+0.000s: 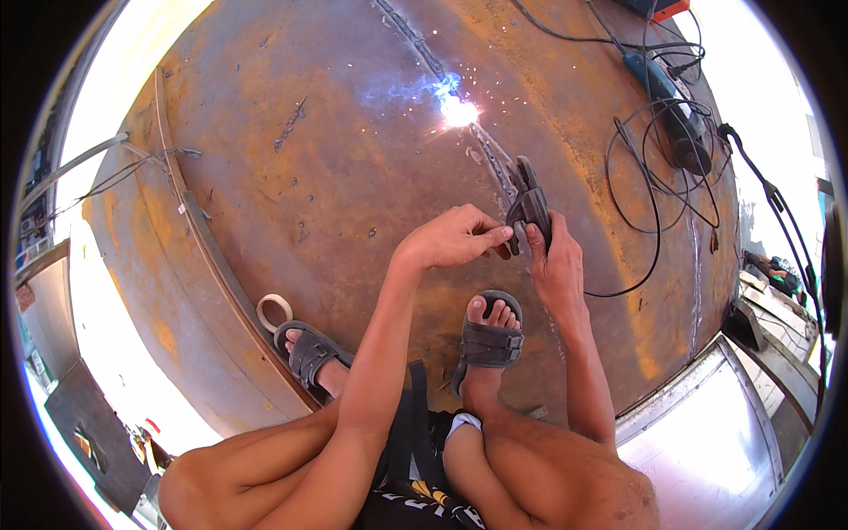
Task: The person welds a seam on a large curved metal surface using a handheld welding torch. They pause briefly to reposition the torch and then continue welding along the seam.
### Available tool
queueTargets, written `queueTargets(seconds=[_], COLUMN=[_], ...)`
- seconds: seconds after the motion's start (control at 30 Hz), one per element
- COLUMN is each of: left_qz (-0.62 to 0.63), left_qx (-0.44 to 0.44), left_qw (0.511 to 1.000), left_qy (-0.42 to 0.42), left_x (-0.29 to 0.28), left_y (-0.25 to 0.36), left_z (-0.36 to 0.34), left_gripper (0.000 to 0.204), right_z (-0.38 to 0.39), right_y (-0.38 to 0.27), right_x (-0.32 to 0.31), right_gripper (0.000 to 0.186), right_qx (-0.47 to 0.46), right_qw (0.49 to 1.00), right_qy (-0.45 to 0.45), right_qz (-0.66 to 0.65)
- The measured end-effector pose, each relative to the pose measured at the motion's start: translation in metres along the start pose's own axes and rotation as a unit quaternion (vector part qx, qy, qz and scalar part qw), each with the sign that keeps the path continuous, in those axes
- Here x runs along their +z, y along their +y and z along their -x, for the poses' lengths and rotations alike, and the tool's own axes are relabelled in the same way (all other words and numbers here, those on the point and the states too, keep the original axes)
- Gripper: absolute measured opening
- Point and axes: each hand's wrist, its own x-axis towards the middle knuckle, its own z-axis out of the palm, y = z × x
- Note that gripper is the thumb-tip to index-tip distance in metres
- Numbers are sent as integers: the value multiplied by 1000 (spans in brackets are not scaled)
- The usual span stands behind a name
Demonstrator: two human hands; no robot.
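Observation:
My right hand (556, 261) grips a black welding electrode holder (531, 212), its fingers wrapped round the handle. A thin electrode (497, 152) runs up and left from the jaws to a glaring arc (459, 112), with sparks and bluish smoke around it. The glare hides the electrode's tip and the metal beneath. Closed at the thumb and fingertips, my left hand (452, 238) meets the left side of the holder. Beyond the arc, a dark weld seam (415, 40) crosses the rusty curved steel plate (353, 177); its line continues down beneath the holder.
A blue-and-black angle grinder (662, 97) lies at the right among looped black cables (618, 168). At the left, a raised metal strip (199, 225) follows the plate, with a tape roll (275, 311) beside my sandalled left foot (311, 353). My right foot (490, 340) stands below the holder.

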Motion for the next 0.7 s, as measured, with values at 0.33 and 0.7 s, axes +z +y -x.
queueTargets(seconds=[0.33,0.7], left_qz=[-11,2], left_qx=[-27,-38], left_qw=[999,999], left_qy=[-22,-30], left_x=[-2,-3], left_y=[12,12], left_z=[3,2], left_gripper=[48,48], right_z=[0,0], right_y=[0,-1], right_x=[0,0], right_gripper=[42,40], right_qx=[5,6], right_qw=[1000,1000], right_qy=[0,-2], right_qz=[-2,-4])
